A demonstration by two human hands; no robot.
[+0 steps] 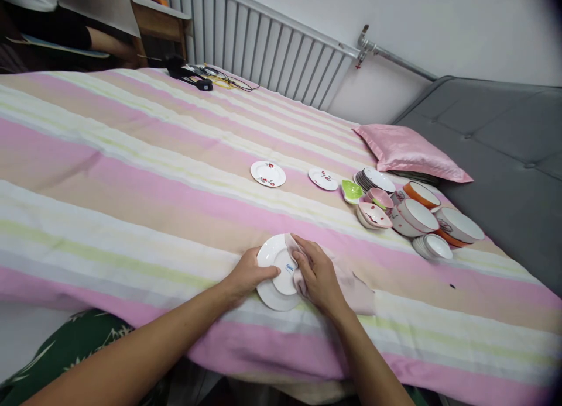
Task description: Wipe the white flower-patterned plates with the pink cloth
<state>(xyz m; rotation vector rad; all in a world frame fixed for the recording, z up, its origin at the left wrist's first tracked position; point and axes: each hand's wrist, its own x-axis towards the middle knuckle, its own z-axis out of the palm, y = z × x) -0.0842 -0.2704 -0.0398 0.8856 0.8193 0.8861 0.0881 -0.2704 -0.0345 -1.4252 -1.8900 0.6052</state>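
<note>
Pinching the rim of an upside-down white plate (284, 280), the left hand (246, 275) lays its thumb on the base. The right hand (318, 274) bends its fingers around a pale pink cloth (359, 292), pressing it to the opposite rim. The plate is held near the striped bedsheet's (132, 230) front edge; stacked bowls (415, 216) stand toward the headboard (496, 131) edge.

Forearms (175, 327) bare, fingers (311, 251) bare — dark green garment (83, 340) below — pale, spiky leaf print.
</note>
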